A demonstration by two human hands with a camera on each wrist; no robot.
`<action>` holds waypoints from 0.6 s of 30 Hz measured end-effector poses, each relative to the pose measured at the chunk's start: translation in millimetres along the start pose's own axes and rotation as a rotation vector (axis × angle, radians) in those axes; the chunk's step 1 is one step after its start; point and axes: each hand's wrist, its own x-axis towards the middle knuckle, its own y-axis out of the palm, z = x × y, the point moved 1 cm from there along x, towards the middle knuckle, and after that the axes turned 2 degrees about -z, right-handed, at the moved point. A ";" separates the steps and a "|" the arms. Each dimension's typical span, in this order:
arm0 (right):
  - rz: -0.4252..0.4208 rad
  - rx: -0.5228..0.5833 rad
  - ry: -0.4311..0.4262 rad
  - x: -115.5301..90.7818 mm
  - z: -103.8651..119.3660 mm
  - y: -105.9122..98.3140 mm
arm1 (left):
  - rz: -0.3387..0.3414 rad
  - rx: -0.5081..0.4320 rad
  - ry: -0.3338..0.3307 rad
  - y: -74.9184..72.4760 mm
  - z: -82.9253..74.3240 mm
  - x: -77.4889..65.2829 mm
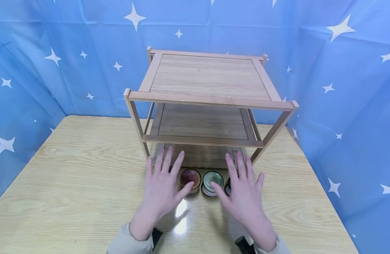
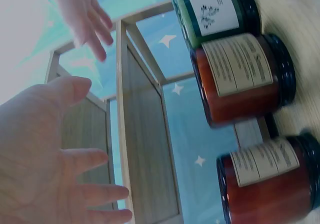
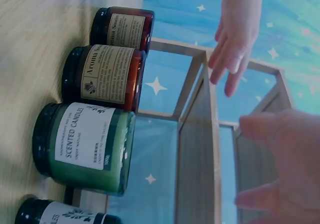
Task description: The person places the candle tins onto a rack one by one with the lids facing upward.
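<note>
My left hand (image 1: 160,188) and right hand (image 1: 244,195) hover palm down with fingers spread, holding nothing. Below and between them is a row of candle jars, resting on their dark lids. One amber candle jar (image 1: 190,179) and one green candle jar (image 1: 213,180) show between the thumbs in the head view. The right hand partly covers a second green candle jar (image 1: 227,187). A second amber candle jar (image 2: 270,194), hidden under the left hand from above, appears in the left wrist view. Paper labels wrap the jars; one white label (image 3: 82,136) reads "SCENTED CANDLES".
Just behind the jars stands a three-level wooden shelf (image 1: 211,77), its lowest board (image 1: 201,155) near the fingertips. Everything rests on a light wood-grain table (image 1: 71,183). Blue curtains (image 1: 96,60) with white stars enclose the back and sides.
</note>
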 end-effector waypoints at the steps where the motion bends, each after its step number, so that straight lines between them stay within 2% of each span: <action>1: -0.031 0.021 -0.008 0.5 -1.5 -0.1 | -0.016 -0.017 -0.001 -0.6 2.6 1.0; 5: -0.168 0.140 -0.046 2.5 -9.9 -0.3 | -0.121 -0.133 -0.023 -3.4 13.5 5.2; 8: -0.211 0.260 -0.048 3.3 -17.8 -0.8 | -0.245 -0.234 -0.038 -3.4 23.2 7.9; 13: -0.160 0.373 0.045 0.5 -35.7 1.3 | -0.439 -0.371 -0.077 -0.6 43.1 11.6; 15: -0.129 0.395 0.087 -1.6 -44.3 3.9 | -0.482 -0.431 -0.105 0.1 51.7 13.0; 18: -0.071 0.436 0.134 -6.1 -56.1 7.5 | -0.513 -0.531 -0.155 1.0 65.1 14.4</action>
